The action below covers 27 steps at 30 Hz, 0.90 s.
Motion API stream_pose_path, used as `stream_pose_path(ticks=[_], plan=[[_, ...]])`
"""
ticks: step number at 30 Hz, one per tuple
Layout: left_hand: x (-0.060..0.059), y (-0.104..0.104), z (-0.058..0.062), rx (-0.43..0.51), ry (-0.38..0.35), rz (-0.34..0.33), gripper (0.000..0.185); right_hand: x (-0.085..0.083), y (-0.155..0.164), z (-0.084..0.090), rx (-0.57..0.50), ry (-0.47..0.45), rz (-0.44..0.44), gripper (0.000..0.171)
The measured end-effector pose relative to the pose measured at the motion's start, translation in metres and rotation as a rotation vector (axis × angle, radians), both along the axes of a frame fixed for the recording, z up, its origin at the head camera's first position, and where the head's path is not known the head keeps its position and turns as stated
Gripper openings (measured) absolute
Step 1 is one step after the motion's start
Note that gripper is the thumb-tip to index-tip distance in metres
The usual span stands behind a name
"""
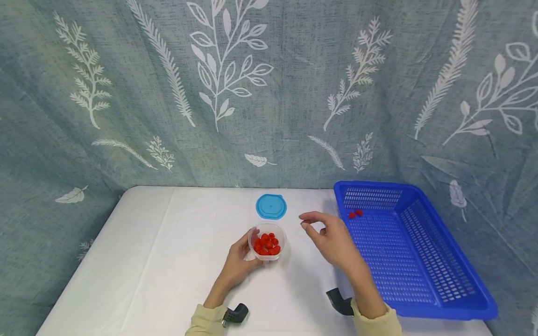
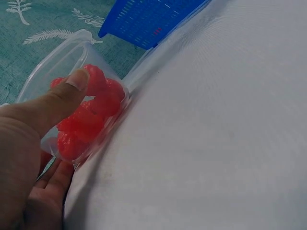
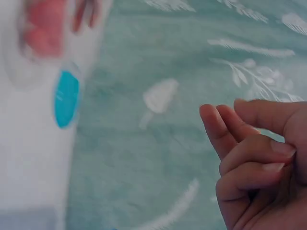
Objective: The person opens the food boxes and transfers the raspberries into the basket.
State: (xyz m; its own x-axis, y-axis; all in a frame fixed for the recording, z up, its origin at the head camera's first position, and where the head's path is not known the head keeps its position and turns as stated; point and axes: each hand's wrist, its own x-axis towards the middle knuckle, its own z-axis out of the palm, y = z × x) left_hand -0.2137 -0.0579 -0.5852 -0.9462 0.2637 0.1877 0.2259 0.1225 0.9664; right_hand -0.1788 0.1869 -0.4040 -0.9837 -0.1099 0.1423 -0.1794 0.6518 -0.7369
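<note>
My left hand (image 1: 239, 263) grips a small clear plastic tub (image 1: 255, 227) on the white table, fingers and thumb on opposite sides. In the left wrist view its thumb (image 2: 76, 81) presses the see-through wall (image 2: 53, 67). Inside lie several small, red, rounded, bumpy pieces (image 1: 265, 245). My right hand (image 1: 332, 238) is raised between the tub and the blue basket (image 1: 342, 191). In the right wrist view a gap shows between its thumb and first fingertips, with nothing held; the other fingers (image 3: 249, 177) bend inward.
Behind the tub lies a flat blue lid (image 1: 271, 206). The large slotted basket stands on the right, with a few red pieces (image 1: 355, 213) in its far left corner. A green leaf-patterned curtain (image 1: 290, 107) hangs along the back of the white table (image 1: 147, 261).
</note>
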Motion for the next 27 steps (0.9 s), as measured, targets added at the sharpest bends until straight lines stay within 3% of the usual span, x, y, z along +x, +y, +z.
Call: stream_pose_path(ticks=[4,9,16,21,27], plan=[[0.000,-0.001,0.000,-0.007,0.011,-0.005,0.088,0.002,-0.022,-0.028,0.035,-0.046,0.003,0.022],[0.000,-0.001,-0.001,0.009,0.015,-0.001,0.087,-0.001,-0.041,-0.065,0.049,-0.040,0.068,0.022],[0.000,0.000,-0.001,0.070,0.026,0.003,0.087,-0.010,-0.053,-0.102,-0.056,-0.026,0.153,0.021],[0.001,-0.001,0.000,0.053,0.020,0.005,0.088,-0.015,-0.055,-0.111,-0.036,-0.048,0.164,0.021],[0.002,-0.001,0.001,0.004,0.035,-0.001,0.087,-0.018,-0.055,-0.106,0.040,-0.133,0.240,0.024]])
